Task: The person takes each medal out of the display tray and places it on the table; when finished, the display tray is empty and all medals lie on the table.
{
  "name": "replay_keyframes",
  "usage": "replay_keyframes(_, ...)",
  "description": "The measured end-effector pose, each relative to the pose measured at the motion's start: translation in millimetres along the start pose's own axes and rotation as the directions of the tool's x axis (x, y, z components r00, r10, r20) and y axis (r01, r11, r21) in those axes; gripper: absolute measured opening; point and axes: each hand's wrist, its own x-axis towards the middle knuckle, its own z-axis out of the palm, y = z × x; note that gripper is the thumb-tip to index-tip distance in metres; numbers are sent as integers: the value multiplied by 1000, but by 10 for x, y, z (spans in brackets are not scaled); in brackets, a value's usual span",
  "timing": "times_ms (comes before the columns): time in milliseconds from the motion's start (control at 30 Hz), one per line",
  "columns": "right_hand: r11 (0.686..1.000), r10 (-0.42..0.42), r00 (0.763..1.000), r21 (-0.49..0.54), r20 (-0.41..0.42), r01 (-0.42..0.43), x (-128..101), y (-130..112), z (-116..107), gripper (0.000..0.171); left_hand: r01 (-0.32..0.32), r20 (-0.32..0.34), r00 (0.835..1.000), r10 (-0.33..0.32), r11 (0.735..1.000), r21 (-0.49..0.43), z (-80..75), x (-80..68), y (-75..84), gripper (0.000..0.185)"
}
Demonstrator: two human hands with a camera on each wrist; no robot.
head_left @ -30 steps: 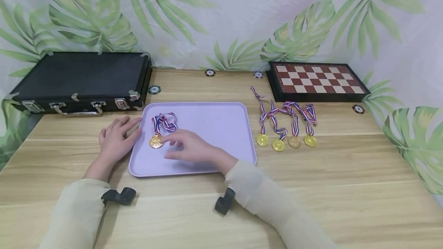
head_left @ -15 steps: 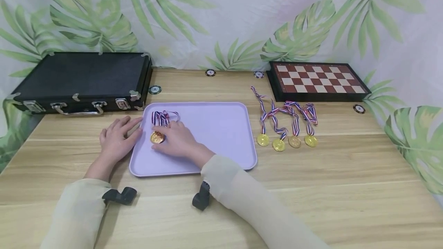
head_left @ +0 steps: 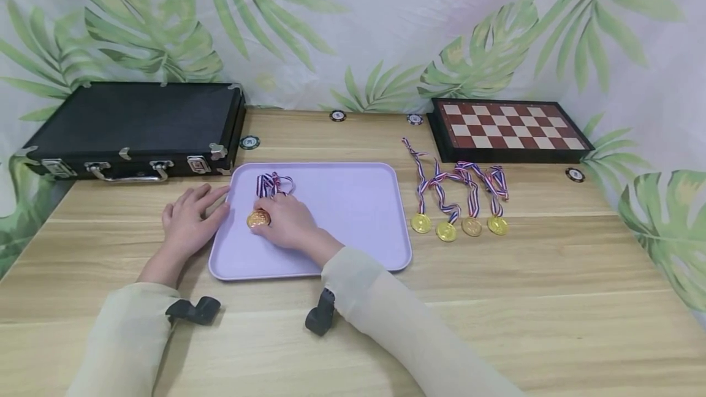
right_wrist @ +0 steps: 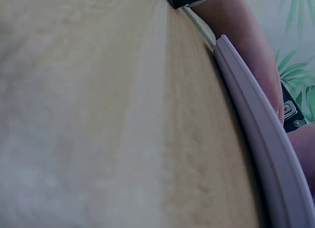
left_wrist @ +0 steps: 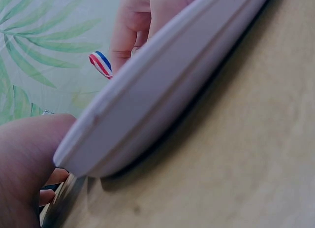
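One medal had just been shifted on the lavender tray (head_left: 353, 213): over the last second its ribbon (head_left: 272, 184), loosely looped before, was drawn into a tighter bunch toward the upper left of the tray, and the gold medal (head_left: 258, 219) slid slightly right with it. The right hand (head_left: 285, 222) had come in from the tray's middle to settle over the ribbon's lower end. Judging from that, the work in hand was tidying this medal in the tray's left part, and it looked nearly settled.

The counter (head_left: 496, 299) carried the tray at centre frame. The left hand (head_left: 190, 222) lay flat, fingers spread and relaxed, on the counter against the tray's left edge, unmoved across the second. The right forearm reached diagonally up from the lower middle of the frame; its hand rested palm down, fingers gently bent over the ribbon just beside the disc, though whether they pinched it could not be told. In the left wrist view the tray rim (left_wrist: 162, 95) filled the frame, with a scrap of striped ribbon showing in the upper left.

Four more medals (head_left: 459, 225) lay in a row right of the tray.
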Motion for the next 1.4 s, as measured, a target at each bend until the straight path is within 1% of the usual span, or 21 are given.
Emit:
replay_keyframes(167, 1000, 10, 1000, 3, 6, -11, -38, 12, -20, 38, 0, 9, 1000, 0, 1000, -2, 11, 9, 6, 46)
replay_keyframes(333, 1000, -5, 999, 22, 36, 4, -130, 7, -48, 35, -3, -6, 1000, 3, 1000, -9, 10, 5, -7, 46)
replay_keyframes(400, 998, -39, 997, 59, 59, 36, -189, -1, -58, 37, -3, -6, 1000, 3, 1000, -11, 13, 2, -16, 46)
replay_keyframes(467, 990, -85, 993, 120, 85, 75, -262, -11, -68, 39, -5, -4, 1000, 5, 1000, -13, 13, -5, -28, 46)
replay_keyframes(533, 974, -147, 984, 189, 102, 126, -348, -6, -84, 40, -6, -4, 1000, 6, 1000, -13, 10, -12, -34, 46)
replay_keyframes(633, 938, -225, 970, 290, 91, 191, -494, 32, -145, 39, -5, -7, 1000, 5, 1000, -12, 5, -18, -35, 46)
replay_keyframes(733, 895, -280, 959, 371, 35, 248, -651, 107, -276, 40, -4, -2, 1000, 4, 1000, -13, 4, -13, -33, 46)
replay_keyframes(800, 866, -291, 957, 422, -11, 269, -772, 172, -416, 43, -5, 5, 1000, 5, 1000, -16, 7, -6, -32, 46)
replay_keyframes(867, 836, -300, 951, 460, -78, 301, -901, 259, -576, 43, -6, 8, 1000, 6, 1000, -19, 6, 0, -30, 46)
replay_keyframes(967, 783, -290, 937, 515, -194, 349, -1100, 431, -838, 41, -7, 5, 1000, 7, 1000, -22, 7, 6, -30, 46)
replay_keyframes(1033, 744, -285, 916, 537, -283, 397, -1219, 572, -997, 40, -8, 2, 1000, 9, 1000, -25, 6, 8, -32, 46)
replay_keyframes(1100, 707, -262, 903, 570, -340, 420, -1336, 710, -1140, 39, -10, 0, 1000, 10, 1000, -28, 3, 10, -34, 46)
replay_keyframes(1133, 691, -249, 902, 588, -352, 420, -1393, 777, -1196, 38, -11, 1, 1000, 11, 1000, -29, 2, 12, -33, 46)
replay_keyframes(1167, 669, -228, 909, 622, -349, 407, -1450, 839, -1242, 37, -12, 3, 1000, 12, 999, -30, 1, 12, -32, 46)
replay_keyframes(1200, 645, -195, 922, 664, -335, 378, -1506, 897, -1272, 36, -15, 3, 1000, 15, 999, -31, 3, 13, -34, 46)
replay_keyframes(1233, 621, -150, 940, 710, -308, 332, -1559, 950, -1291, 34, -15, 2, 1000, 15, 999, -31, 0, 13, -32, 46)
replay_keyframes(1267, 588, -103, 957, 759, -273, 280, -1607, 1004, -1296, 33, -16, 1, 1000, 16, 999, -31, -2, 13, -29, 46)
replay_keyframes(1300, 545, -56, 970, 807, -238, 229, -1654, 1057, -1291, 31, -16, 1, 1000, 16, 999, -31, 0, 13, -27, 46)
replay_keyframes(1333, 485, -13, 980, 855, -201, 182, -1699, 1111, -1282, 30, -15, 3, 1000, 15, 999, -32, 1, 12, -25, 46)
replay_keyframes(1367, 402, 15, 985, 903, -173, 152, -1742, 1165, -1271, 29, -15, 4, 1000, 15, 999, -33, 4, 12, -23, 46)
replay_keyframes(1400, 305, 25, 988, 942, -153, 138, -1785, 1220, -1261, 30, -14, 7, 1000, 14, 999, -33, 7, 12, -20, 46)
